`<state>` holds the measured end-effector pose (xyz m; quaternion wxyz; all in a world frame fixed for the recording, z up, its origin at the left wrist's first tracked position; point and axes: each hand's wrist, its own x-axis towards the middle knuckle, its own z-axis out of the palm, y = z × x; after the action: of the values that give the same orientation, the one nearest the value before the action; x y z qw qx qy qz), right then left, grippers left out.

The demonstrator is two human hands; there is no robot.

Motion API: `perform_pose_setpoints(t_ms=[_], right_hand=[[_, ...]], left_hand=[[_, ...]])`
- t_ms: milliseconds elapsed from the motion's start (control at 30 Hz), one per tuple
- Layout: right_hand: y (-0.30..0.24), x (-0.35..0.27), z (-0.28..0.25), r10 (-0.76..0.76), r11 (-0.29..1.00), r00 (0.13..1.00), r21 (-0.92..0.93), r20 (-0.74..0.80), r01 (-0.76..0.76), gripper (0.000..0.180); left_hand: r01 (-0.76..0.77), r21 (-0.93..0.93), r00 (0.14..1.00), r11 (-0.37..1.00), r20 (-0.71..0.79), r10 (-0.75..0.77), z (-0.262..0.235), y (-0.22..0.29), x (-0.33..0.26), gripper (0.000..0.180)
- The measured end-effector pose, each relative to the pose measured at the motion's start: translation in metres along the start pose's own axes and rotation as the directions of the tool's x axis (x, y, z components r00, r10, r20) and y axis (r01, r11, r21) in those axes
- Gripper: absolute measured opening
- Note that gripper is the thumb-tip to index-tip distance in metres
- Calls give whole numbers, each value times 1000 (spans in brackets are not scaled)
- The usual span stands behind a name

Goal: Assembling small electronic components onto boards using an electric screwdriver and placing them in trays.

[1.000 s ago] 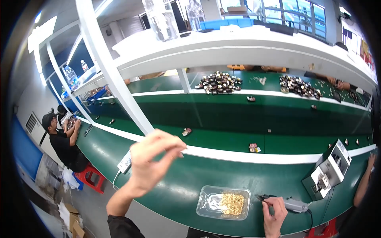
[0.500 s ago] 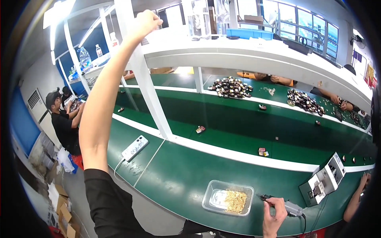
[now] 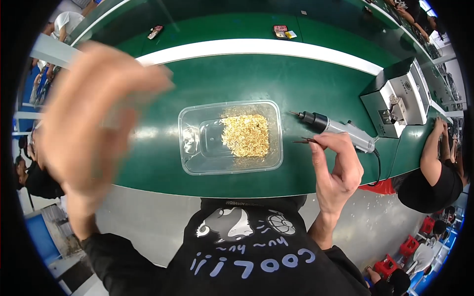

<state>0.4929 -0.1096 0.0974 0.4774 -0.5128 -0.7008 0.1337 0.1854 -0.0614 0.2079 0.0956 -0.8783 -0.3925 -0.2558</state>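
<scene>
My right hand (image 3: 338, 163) pinches dark, thin tweezers (image 3: 302, 141) between thumb and fingers, their tips pointing left toward a clear plastic tub (image 3: 193, 166). Small gold-coloured metal bits (image 3: 245, 135) are heaped in the tub's right half. Just beyond the right hand lies a grey electric screwdriver (image 3: 340, 129) with a black nose and a cord; the hand seems apart from it. My left hand (image 3: 81, 123) is raised at the left, large and smeared by motion, so its fingers and anything in them cannot be made out.
A grey metal box-shaped machine (image 3: 395, 106) stands on the green bench (image 3: 153, 170) at the right. Beyond the white rail (image 3: 256, 47), small dark-and-red parts (image 3: 280, 31) lie on the green belt. Co-workers sit on both sides, one person's arm (image 3: 430, 148) close at the right.
The view has swung down to the bench. My left hand has come down from high by the upper shelf to the bench's left side. The right hand still holds the tweezers.
</scene>
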Motion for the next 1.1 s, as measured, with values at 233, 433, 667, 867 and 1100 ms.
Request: perform_pose_setpoints(t_ms=[233, 433, 667, 867, 1100], right_hand=[[1, -3, -5, -36, 995, 999, 90, 0, 36, 20], [1, -7, -8, 16, 998, 1000, 56, -22, -15, 20], [4, -5, -6, -3, 998, 1000, 62, -7, 3, 20], [4, -2, -8, -45, 998, 999, 46, 2, 45, 21], [-8, 9, 6, -176, 983, 976, 82, 126, 166, 26]], left_hand=[[84, -275, 967, 958, 256, -11, 102, 52, -29, 26], [-87, -94, 960, 992, 259, 109, 122, 55, -26, 29], [-114, -12, 946, 993, 303, 112, 125, 56, -26, 24], [34, -176, 963, 984, 270, 15, 110, 50, -30, 16], [216, -177, 962, 960, 209, -178, 81, 48, -32, 17]])
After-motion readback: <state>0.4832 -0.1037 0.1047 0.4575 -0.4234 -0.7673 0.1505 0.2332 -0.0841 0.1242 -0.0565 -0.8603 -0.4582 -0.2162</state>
